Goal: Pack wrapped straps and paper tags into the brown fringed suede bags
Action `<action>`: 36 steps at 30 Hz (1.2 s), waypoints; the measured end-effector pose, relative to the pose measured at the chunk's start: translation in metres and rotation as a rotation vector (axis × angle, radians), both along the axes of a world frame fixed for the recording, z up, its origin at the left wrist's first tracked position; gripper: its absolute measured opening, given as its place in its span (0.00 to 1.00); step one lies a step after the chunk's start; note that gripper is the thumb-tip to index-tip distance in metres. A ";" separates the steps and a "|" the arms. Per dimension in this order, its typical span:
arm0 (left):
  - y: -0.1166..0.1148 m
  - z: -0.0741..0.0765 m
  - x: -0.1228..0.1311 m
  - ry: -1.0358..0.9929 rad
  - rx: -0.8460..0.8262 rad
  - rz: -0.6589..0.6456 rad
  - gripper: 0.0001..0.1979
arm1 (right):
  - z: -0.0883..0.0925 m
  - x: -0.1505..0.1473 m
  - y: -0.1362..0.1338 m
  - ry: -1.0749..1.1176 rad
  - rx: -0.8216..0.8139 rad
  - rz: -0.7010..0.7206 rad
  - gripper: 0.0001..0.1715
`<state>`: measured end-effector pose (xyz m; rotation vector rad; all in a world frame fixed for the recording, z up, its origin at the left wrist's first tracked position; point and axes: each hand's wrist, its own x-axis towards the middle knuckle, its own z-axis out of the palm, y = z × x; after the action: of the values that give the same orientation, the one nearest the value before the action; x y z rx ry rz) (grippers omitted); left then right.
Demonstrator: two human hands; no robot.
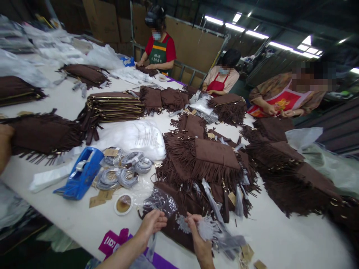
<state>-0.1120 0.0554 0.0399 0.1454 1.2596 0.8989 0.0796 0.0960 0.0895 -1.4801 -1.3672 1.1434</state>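
Observation:
My left hand (153, 223) is over the near edge of a brown bag (179, 233), its fingers stretched out and slightly curved. Just below it hangs a clear plastic strip (151, 247); I cannot tell whether the hand touches it. My right hand (198, 239) is closed around a bunch of thin clear plastic strands (208, 228) that fans out past the fingers. A second whitish clump of strands (183, 223) lies on the bag between my hands. Crinkled clear film (161, 201) covers part of the bag beyond my left hand.
A blue tape dispenser (84, 172), a tape roll (123, 204) and coiled grey-wrapped straps (120, 177) lie left. Fringed brown bags (217, 153) are heaped ahead. Three co-workers stand across the table (70, 216); another person's hand (4, 144) shows at the left edge.

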 end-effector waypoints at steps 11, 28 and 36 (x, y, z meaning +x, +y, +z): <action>0.012 0.010 0.021 0.120 0.193 -0.195 0.21 | -0.023 0.013 0.009 0.078 -0.033 -0.084 0.23; 0.054 0.094 0.032 0.521 0.657 -0.857 0.21 | 0.038 0.037 0.016 0.477 0.104 -0.200 0.19; 0.028 0.080 0.036 0.372 0.551 -0.945 0.13 | 0.040 0.033 0.019 0.565 0.048 -0.302 0.21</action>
<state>-0.0760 0.0835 0.1201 1.2799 1.0549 0.3569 0.1126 0.1145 0.1300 -1.1558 -0.7507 1.1983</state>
